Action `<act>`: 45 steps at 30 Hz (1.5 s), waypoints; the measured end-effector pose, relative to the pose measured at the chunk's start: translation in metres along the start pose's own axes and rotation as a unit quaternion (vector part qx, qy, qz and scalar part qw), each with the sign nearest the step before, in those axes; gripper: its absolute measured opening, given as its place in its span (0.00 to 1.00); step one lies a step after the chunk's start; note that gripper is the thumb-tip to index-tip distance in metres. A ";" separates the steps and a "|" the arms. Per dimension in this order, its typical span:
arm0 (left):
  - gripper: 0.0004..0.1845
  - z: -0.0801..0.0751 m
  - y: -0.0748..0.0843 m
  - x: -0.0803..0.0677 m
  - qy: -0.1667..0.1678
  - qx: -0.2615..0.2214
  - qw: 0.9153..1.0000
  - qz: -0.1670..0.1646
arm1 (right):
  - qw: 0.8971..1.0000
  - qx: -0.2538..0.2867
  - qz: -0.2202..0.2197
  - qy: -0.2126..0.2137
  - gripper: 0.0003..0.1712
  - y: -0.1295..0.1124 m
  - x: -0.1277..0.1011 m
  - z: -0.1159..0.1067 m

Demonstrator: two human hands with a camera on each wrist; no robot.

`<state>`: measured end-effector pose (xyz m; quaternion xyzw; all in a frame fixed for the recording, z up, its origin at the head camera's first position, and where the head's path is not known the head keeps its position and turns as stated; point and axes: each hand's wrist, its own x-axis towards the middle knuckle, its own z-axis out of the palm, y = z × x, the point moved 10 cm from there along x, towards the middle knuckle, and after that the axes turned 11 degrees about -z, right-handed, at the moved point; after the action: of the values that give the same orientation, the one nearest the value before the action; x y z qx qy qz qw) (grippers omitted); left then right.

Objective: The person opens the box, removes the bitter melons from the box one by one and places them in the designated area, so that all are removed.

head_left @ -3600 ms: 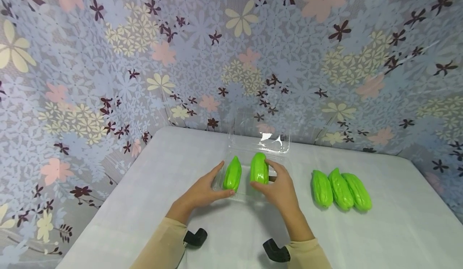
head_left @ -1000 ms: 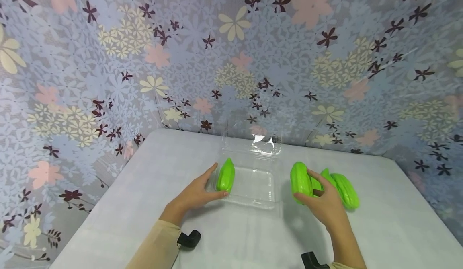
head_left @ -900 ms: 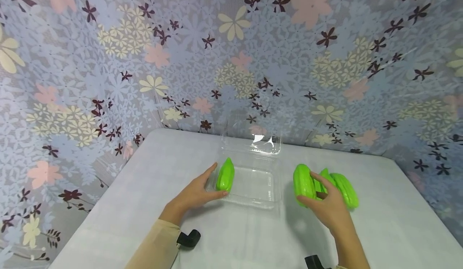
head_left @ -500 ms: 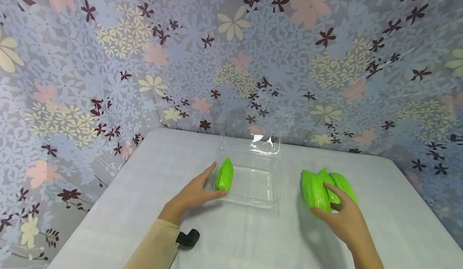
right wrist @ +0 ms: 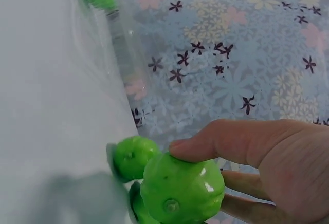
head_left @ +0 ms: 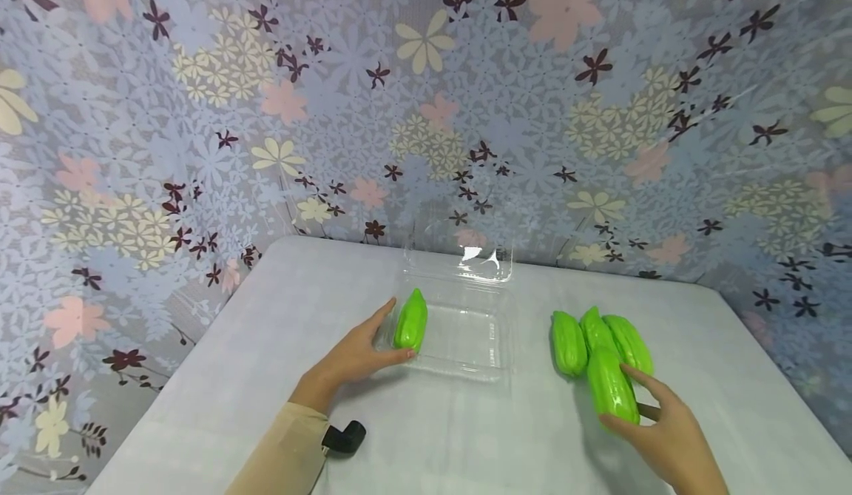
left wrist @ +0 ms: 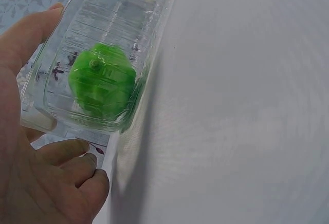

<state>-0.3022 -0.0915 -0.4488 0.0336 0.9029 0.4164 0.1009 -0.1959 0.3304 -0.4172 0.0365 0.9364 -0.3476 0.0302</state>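
Note:
My right hand (head_left: 672, 436) holds a bright green ridged vegetable (head_left: 612, 391), glossy like a toy gourd, between thumb and fingers. It is over the front of three similar loose vegetables (head_left: 569, 343) lying side by side; whether it touches them I cannot tell. My left hand (head_left: 353, 354) grips the left end of a clear plastic container (head_left: 459, 371), thumb at the front. One green vegetable (head_left: 411, 322) lies inside at that end, near the thumb. Through the container wall the left wrist view shows that vegetable (left wrist: 103, 80) end-on.
The container's clear hinged lid (head_left: 459, 273) stands raised at the back, near the flower-patterned backdrop (head_left: 373, 110). A white cloth (head_left: 466, 436) covers the table. A black curved piece (head_left: 345, 437) sits at the left wrist.
My right hand has carried its vegetable from over the container rightward, then toward the front of the loose ones. My left hand keeps its grip on the container.

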 end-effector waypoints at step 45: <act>0.57 0.000 0.000 0.000 -0.003 -0.005 1.000 -0.002 | 0.991 -0.105 0.041 -0.065 0.60 0.069 -0.015 -0.008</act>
<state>-0.3020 -0.0915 -0.4492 0.0321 0.9006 0.4206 0.1047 -0.1746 0.3874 -0.4545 0.0487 0.9616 -0.2471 0.1091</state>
